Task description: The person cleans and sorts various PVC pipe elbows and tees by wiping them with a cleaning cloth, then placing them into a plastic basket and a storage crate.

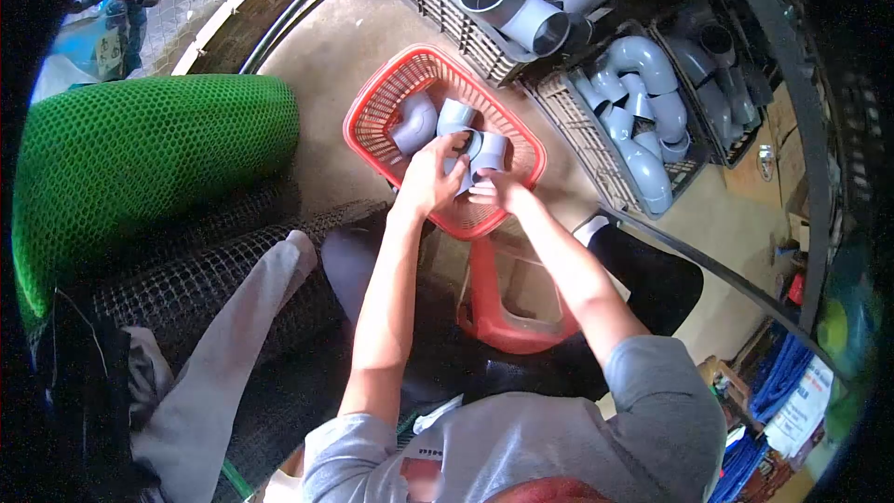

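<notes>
Several grey pipe fittings lie in a red plastic basket (357,135), among them a curved elbow (414,123) on its left side. My left hand (430,177) reaches into the basket, its fingers closed on a grey pipe fitting (455,175) partly hidden beneath them. Beside it, my right hand (503,192) has its fingers stretched out and slightly apart, right at the lower end of another short grey fitting (489,153). A further light grey fitting (456,115) rests just beyond my left fingertips.
Dark crates (447,23) of larger grey fittings stand beyond the basket, and another crate (610,182) holds U-shaped bends to the right. Rolled green mesh (158,149) and black netting (223,265) lie at left. A red plastic stool (484,303) is between my legs and the basket.
</notes>
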`<state>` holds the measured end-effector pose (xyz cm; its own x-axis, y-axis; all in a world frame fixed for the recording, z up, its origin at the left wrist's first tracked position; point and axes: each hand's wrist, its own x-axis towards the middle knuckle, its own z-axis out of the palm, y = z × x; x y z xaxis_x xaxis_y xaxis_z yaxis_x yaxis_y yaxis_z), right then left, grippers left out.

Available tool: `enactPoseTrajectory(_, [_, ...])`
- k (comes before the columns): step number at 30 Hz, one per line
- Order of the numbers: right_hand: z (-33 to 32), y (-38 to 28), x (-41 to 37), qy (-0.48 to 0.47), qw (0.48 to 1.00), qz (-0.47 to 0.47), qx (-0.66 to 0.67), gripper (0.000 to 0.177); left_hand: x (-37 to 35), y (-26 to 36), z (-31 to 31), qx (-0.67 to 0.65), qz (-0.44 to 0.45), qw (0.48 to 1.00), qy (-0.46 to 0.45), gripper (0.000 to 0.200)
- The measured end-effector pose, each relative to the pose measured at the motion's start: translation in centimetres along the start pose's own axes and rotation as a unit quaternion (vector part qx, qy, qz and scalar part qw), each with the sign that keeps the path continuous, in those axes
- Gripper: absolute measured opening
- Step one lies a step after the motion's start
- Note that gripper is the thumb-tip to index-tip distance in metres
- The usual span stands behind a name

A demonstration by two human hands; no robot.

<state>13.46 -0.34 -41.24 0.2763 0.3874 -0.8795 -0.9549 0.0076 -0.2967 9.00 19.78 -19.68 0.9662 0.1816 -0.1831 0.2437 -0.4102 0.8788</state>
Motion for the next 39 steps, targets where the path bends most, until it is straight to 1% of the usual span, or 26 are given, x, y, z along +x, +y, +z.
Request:
enactPoseTrajectory(1, [-1.5, 1.6, 4.9, -0.013, 0.992, 0.055, 0.111, 0.080, 0.0, -0.2, -0.1, -0.002, -0.002, 1.000, 0.000, 0.041])
enactPoseTrajectory(2, [-1.2, 2.3, 7.0, 0.054, 0.983, 0.076, 0.156, 0.085, 0.1, -0.5, -0.2, 0.010, -0.003, 1.000, 0.001, 0.041])
enactPoseTrajectory(3, [-0.7, 2.7, 7.8, 0.122, 0.956, 0.082, 0.252, 0.077, 0.2, -0.8, -0.4, 0.022, -0.004, 1.000, 0.001, 0.041])
enactPoseTrajectory(5, [-1.1, 3.4, 8.7, 0.044, 0.923, 0.032, 0.380, 0.074, 0.4, -0.7, -0.7, 0.022, -0.002, 1.000, -0.012, 0.040])
enactPoseTrajectory(7, [-1.7, 3.6, 12.6, 0.110, 0.895, 0.036, 0.430, 0.062, 0.6, -0.4, -0.7, -0.022, -0.032, 0.999, -0.022, 0.040])
enactPoseTrajectory(9, [-6.6, 5.7, 16.6, -0.007, 0.880, 0.034, 0.474, 0.048, 0.8, -1.2, -0.3, -0.020, -0.009, 1.000, -0.007, 0.040])
enactPoseTrajectory(13, [-9.8, 7.2, 16.9, 0.027, 0.937, -0.026, 0.348, 0.028, 1.1, -1.0, 0.0, -0.033, -0.030, 0.999, -0.010, 0.040])
enactPoseTrajectory(15, [-10.3, 7.9, 16.1, 0.043, 0.956, -0.057, 0.284, 0.018, 1.1, -0.9, 0.3, 0.004, -0.012, 1.000, 0.015, 0.040])
enactPoseTrajectory(16, [-2.0, 3.2, 4.6, 0.121, 0.961, -0.096, 0.231, 0.023, 1.2, -1.0, 0.4, 0.003, -0.020, 1.000, 0.023, 0.042])
enactPoseTrajectory(17, [-0.5, 2.5, 0.0, 0.108, 0.970, -0.158, 0.149, 0.020, 1.5, -2.0, 0.9, 0.011, -0.010, 0.999, 0.028, 0.057])
enactPoseTrajectory(19, [-0.1, 2.4, -6.8, 0.067, 0.980, -0.181, 0.058, 0.023, 1.6, -2.1, 1.7, 0.049, -0.009, 0.995, 0.090, 0.080])
enactPoseTrajectory(20, [0.3, 2.0, -10.4, 0.011, 0.979, -0.202, 0.031, 0.024, 1.6, -2.1, 1.6, 0.030, -0.021, 0.997, 0.061, 0.097])
enactPoseTrajectory(22, [1.7, -0.4, -17.9, -0.063, 0.971, -0.221, -0.062, 0.027, 1.2, -0.8, 1.9, -0.108, -0.081, 0.991, -0.024, 0.101])
enactPoseTrajectory(23, [2.2, -1.3, -20.6, -0.069, 0.960, -0.249, -0.111, 0.029, 0.9, 0.7, 1.5, -0.116, -0.079, 0.988, -0.061, 0.101])
enactPoseTrajectory(24, [2.6, -3.1, -23.3, -0.007, 0.914, -0.260, -0.311, 0.036, 0.8, 0.5, 1.7, -0.078, -0.079, 0.990, -0.089, 0.094])
enactPoseTrajectory(25, [2.8, -5.0, -25.9, 0.056, 0.827, -0.257, -0.497, 0.043, 0.9, 0.6, 2.2, -0.078, -0.074, 0.990, -0.091, 0.094])
enactPoseTrajectory(27, [2.3, -8.3, -29.3, 0.118, 0.739, -0.180, -0.638, 0.059, 0.8, 0.8, 3.1, -0.127, -0.023, 0.984, -0.123, 0.086])
enactPoseTrajectory(28, [1.7, -9.4, -30.5, 0.166, 0.744, -0.237, -0.603, 0.065, 0.6, 1.6, 3.5, -0.163, -0.022, 0.978, -0.127, 0.084])
enactPoseTrajectory(29, [0.7, -10.7, -30.7, 0.192, 0.711, -0.294, -0.610, 0.064, 0.6, 2.7, 3.3, -0.162, -0.019, 0.978, -0.127, 0.084])
enactPoseTrajectory(30, [-0.5, -11.9, -30.6, 0.153, 0.795, -0.274, -0.520, 0.066, 0.7, 3.8, 3.1, -0.194, 0.016, 0.971, -0.136, 0.086])
enactPoseTrajectory(31, [-2.8, -12.7, -28.7, 0.103, 0.829, -0.279, -0.474, 0.064, 0.6, 4.6, 3.1, -0.227, 0.048, 0.962, -0.146, 0.087])
enactPoseTrajectory(33, [-3.7, -13.1, -27.7, 0.049, 0.806, -0.329, -0.489, 0.074, 1.0, 5.4, 3.6, -0.263, 0.073, 0.949, -0.161, 0.092])
enactPoseTrajectory(35, [-2.0, -14.9, -27.4, -0.131, 0.877, -0.206, -0.413, 0.083, 0.9, 6.8, 4.1, -0.315, 0.090, 0.921, -0.209, 0.094])
enactPoseTrajectory(36, [-1.5, -15.1, -27.4, -0.197, 0.905, -0.173, -0.334, 0.088, 0.8, 7.7, 4.2, -0.329, 0.070, 0.914, -0.227, 0.097])
enactPoseTrajectory(37, [-1.8, -15.2, -27.1, -0.198, 0.905, -0.175, -0.333, 0.088, 0.4, 8.7, 4.2, -0.371, 0.043, 0.897, -0.239, 0.100])
enactPoseTrajectory(39, [-3.3, -15.8, -26.3, -0.185, 0.910, -0.134, -0.345, 0.086, 0.5, 9.0, 4.2, -0.376, 0.023, 0.898, -0.226, 0.096])
